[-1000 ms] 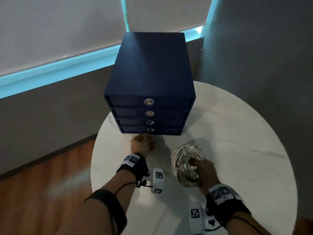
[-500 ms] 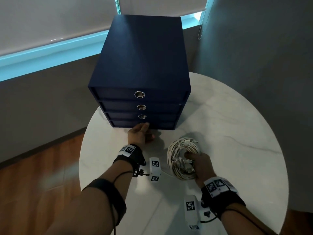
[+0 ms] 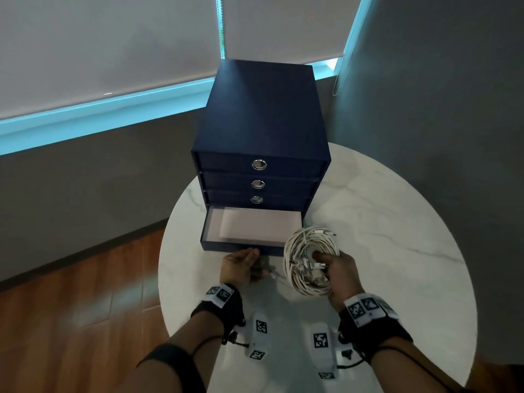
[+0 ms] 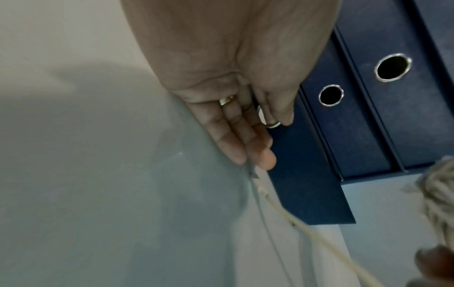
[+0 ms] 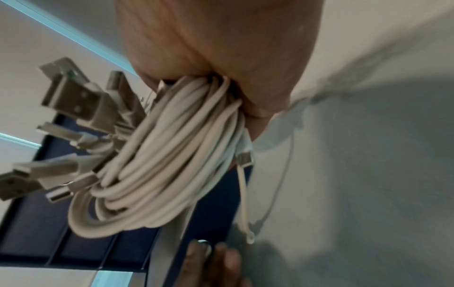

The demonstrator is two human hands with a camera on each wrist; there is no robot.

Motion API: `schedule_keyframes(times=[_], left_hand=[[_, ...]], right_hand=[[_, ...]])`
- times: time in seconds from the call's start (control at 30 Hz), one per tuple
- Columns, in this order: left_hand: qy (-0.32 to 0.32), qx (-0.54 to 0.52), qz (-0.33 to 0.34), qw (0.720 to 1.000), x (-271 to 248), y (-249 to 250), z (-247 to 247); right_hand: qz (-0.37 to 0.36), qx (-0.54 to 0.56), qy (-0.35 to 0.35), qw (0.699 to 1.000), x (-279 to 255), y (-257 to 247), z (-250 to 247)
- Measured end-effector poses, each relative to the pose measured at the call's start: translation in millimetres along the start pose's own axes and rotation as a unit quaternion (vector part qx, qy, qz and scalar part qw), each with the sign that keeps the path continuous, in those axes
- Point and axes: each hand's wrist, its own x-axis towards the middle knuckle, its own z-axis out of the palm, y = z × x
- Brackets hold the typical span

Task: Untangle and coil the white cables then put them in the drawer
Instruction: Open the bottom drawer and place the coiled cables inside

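Note:
A navy drawer unit (image 3: 261, 109) stands at the back of the round white table (image 3: 391, 222). Its bottom drawer (image 3: 226, 246) is pulled out, showing a pale bare inside. My left hand (image 3: 253, 256) is at that drawer's front, thumb and a finger pinching at its metal ring hole (image 4: 271, 124), the other fingers (image 4: 236, 143) lying straight. My right hand (image 3: 338, 269) grips a coil of white cables (image 3: 302, 251) just right of the drawer's front corner. Several USB plugs (image 5: 71, 101) stick out of the coil (image 5: 172, 165). One loose cable end (image 4: 302, 227) trails over the table.
The three upper drawers (image 3: 258, 183) are closed, each with a metal ring hole. A grey wall stands close on the right, window blinds behind. The table edge drops to a wooden floor (image 3: 71, 293) on the left.
The bottom drawer was closed and is now pulled out by my left hand. My right hand has carried the coil nearer to the drawer's front right corner.

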Motion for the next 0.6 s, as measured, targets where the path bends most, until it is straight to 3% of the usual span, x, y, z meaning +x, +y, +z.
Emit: schedule_keyframes(times=[0.33, 0.5, 0.6], left_hand=[[-0.054, 0.060, -0.029, 0.996, -41.4, -27.4, -30.9], [-0.136, 0.071, -0.035, 0.988, -66.8, -27.9, -53.5], [-0.146, 0.056, -0.014, 0.988, -83.3, -28.2, -84.4]], right_hand=[[-0.024, -0.013, -0.019, 0.999, -18.0, -22.0, 51.3], [-0.027, -0.034, -0.028, 0.999, 4.5, -21.7, 89.9], [-0.014, -0.081, -0.044, 0.996, 19.8, -18.8, 113.3]])
